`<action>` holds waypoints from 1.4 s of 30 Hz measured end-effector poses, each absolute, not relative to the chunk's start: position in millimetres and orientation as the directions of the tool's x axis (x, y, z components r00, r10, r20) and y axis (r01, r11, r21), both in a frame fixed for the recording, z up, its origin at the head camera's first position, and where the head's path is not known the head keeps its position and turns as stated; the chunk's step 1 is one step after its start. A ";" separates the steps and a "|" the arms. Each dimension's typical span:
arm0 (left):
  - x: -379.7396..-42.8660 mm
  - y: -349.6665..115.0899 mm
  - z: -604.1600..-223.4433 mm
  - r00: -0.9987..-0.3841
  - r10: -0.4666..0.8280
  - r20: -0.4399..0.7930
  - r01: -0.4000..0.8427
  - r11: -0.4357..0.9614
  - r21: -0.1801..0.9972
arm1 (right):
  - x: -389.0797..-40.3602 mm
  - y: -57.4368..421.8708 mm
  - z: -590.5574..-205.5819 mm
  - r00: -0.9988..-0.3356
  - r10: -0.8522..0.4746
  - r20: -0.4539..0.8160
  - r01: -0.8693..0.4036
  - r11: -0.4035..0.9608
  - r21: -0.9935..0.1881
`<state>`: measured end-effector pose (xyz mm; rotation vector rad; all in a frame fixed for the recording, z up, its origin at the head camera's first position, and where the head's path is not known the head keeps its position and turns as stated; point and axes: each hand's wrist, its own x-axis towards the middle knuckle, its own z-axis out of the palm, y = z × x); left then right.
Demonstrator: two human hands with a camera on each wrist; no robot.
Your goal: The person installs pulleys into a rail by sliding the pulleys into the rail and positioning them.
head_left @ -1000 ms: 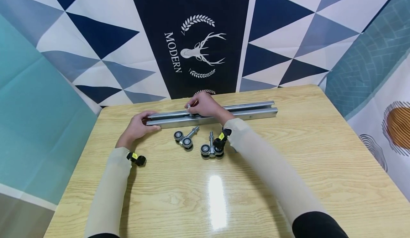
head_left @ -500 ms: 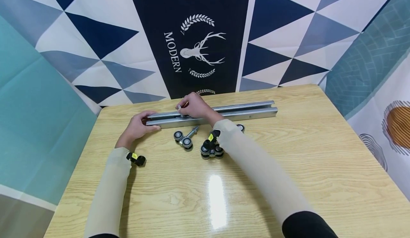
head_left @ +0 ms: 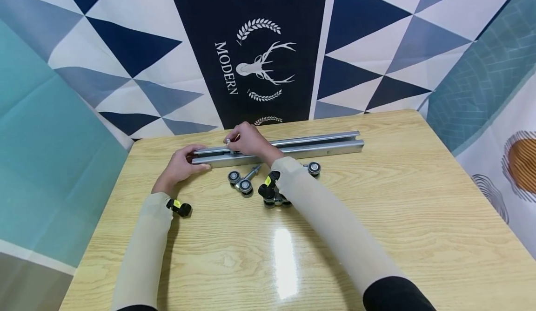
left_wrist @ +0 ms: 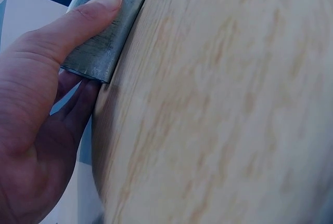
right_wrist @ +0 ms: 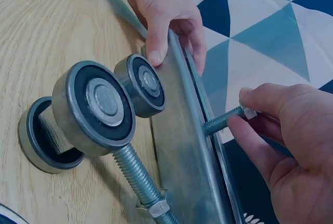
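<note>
A long silvery metal channel rail (head_left: 322, 150) lies across the back of the table, its slot facing up. My left hand (head_left: 180, 165) grips the rail's left end; in the left wrist view the thumb lies along the near side wall and the fingers are behind. Over the slot, my right hand (head_left: 248, 139) pinches the top of a threaded bolt (right_wrist: 223, 121), with a nut (right_wrist: 250, 113) at the fingertips. The bolt stands up out of the slot, its lower end hidden inside the rail.
In front of the rail lies one roller trolley (head_left: 240, 184) with bearing wheels and a threaded stem. A second roller trolley (head_left: 274, 199) is partly covered by the right wrist camera (head_left: 268, 187). Another wheel (head_left: 314, 168) shows beyond the right sleeve. A patterned cloth (head_left: 268, 69) hangs behind the table.
My right hand has slid left along the rail with the bolt, nearing my left hand. A wheel right of the right sleeve has come into view. The left hand keeps its place.
</note>
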<state>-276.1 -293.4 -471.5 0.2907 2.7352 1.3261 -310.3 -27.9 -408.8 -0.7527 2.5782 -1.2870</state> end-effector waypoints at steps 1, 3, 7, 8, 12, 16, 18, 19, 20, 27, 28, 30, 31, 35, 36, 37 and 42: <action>-276.0 -293.3 -471.8 -0.977 0.211 0.003 0.133 0.605 0.785 | -310.0 -27.9 -408.8 -0.859 -0.506 0.079 -0.370 0.505 -0.780; -275.2 -293.9 -471.8 -0.978 0.207 -0.004 0.125 0.603 0.788 | -309.2 -28.1 -408.8 -0.856 -0.509 0.088 -0.378 0.502 -0.778; -274.7 -294.9 -471.0 -0.980 0.201 -0.002 0.122 0.601 0.790 | -307.7 -28.0 -410.5 -0.865 -0.488 0.113 -0.373 0.476 -0.796; -275.1 -294.8 -470.8 -0.981 0.196 0.002 0.121 0.598 0.793 | -307.5 -27.6 -411.1 -0.869 -0.480 0.120 -0.369 0.469 -0.802; -276.8 -293.5 -471.4 -0.978 0.211 0.002 0.129 0.591 0.796 | -306.6 -24.7 -414.1 -0.880 -0.454 0.139 -0.360 0.447 -0.819; -277.1 -293.5 -473.7 -0.977 0.213 -0.005 0.126 0.594 0.795 | -305.4 -23.8 -415.8 -0.880 -0.452 0.145 -0.357 0.429 -0.830; -276.8 -293.5 -474.1 -0.976 0.216 0.000 0.131 0.593 0.794 | -305.0 -24.1 -415.9 -0.881 -0.450 0.146 -0.356 0.426 -0.832; -276.7 -293.6 -474.2 -0.976 0.218 0.003 0.136 0.594 0.793 | -304.7 -24.2 -415.4 -0.882 -0.447 0.146 -0.354 0.426 -0.832; -276.7 -293.6 -474.1 -0.976 0.220 0.005 0.138 0.593 0.793 | -304.7 -24.4 -415.2 -0.884 -0.444 0.144 -0.350 0.428 -0.833; -276.9 -292.5 -472.2 -0.978 0.208 0.009 0.132 0.586 0.799 | -305.8 -28.6 -416.5 -0.900 -0.420 0.119 -0.315 0.434 -0.844; -276.8 -292.5 -472.2 -0.978 0.209 0.011 0.134 0.586 0.799 | -305.8 -30.0 -417.0 -0.900 -0.420 0.117 -0.311 0.429 -0.848; -276.8 -292.4 -472.1 -0.977 0.212 0.014 0.138 0.582 0.801 | -305.8 -33.1 -418.2 -0.899 -0.421 0.119 -0.310 0.423 -0.851; -277.0 -292.4 -472.1 -0.976 0.216 0.015 0.141 0.580 0.803 | -305.5 -34.7 -418.6 -0.899 -0.422 0.117 -0.308 0.422 -0.853; -277.2 -292.1 -472.7 -0.976 0.216 0.011 0.136 0.575 0.807 | -304.1 -40.7 -420.4 -0.902 -0.419 0.107 -0.298 0.422 -0.856; -277.1 -292.0 -472.8 -0.976 0.216 0.010 0.136 0.578 0.805 | -303.7 -41.9 -420.5 -0.903 -0.417 0.105 -0.294 0.419 -0.859; -277.0 -292.0 -472.6 -0.976 0.216 0.008 0.135 0.580 0.804 | -303.2 -43.2 -420.3 -0.903 -0.416 0.105 -0.291 0.415 -0.862; -277.0 -292.9 -471.7 -0.977 0.215 0.011 0.140 0.598 0.789 | -301.9 -49.8 -419.3 -0.905 -0.411 0.114 -0.286 0.386 -0.877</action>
